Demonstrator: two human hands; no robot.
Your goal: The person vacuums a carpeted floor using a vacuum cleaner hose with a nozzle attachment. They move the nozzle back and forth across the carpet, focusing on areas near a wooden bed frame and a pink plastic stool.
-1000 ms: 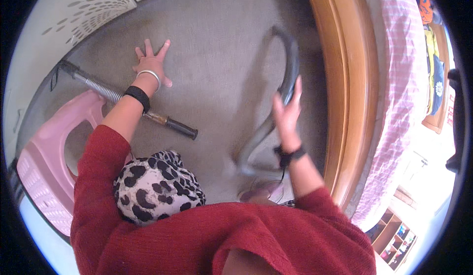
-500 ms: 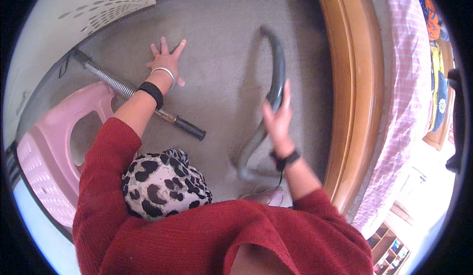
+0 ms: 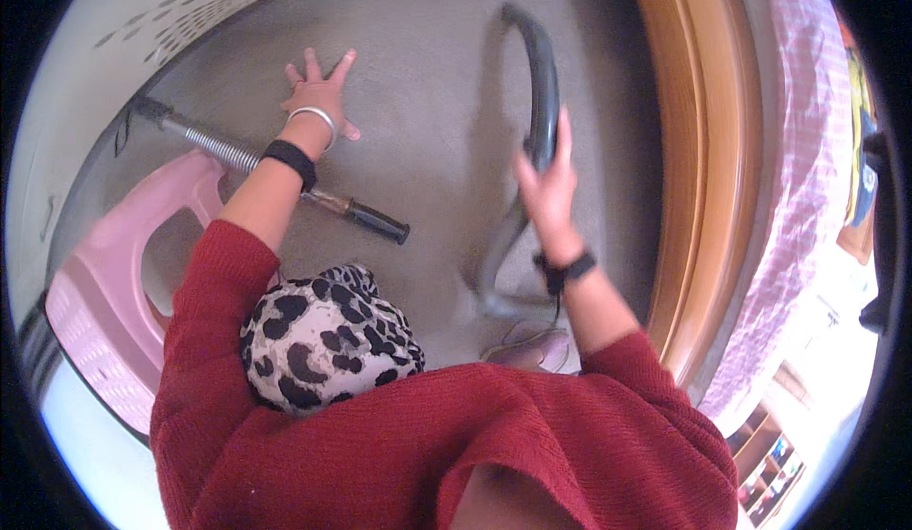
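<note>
My right hand [image 3: 549,180] is closed round a dark grey, curved tube [image 3: 543,79], thumb on its left side and fingers on its right. The tube's far end bends away to the left; below my hand it curves down into a bent lower part [image 3: 499,278], which is blurred. Ahead on the left, my left hand [image 3: 319,101] is spread open over the grey floor [image 3: 418,74] with nothing in it. I cannot tell whether its palm presses on the floor. Beneath my left forearm lies a spring exercise bar [image 3: 223,148] with black grips, partly hidden by the arm.
A pink plastic stool [image 3: 95,293] stands at the left. Beyond it is a white panel [image 3: 104,84] with a leaf pattern. A wooden bed frame [image 3: 708,150] with a pink checked sheet [image 3: 803,179] runs along the right. My spotted-trousered knee [image 3: 328,345] and a shoe [image 3: 532,350] are below.
The whole view has shifted a little, with the stool and bed frame appearing farther right. My right hand still grips the tube, and my left hand stays spread.
</note>
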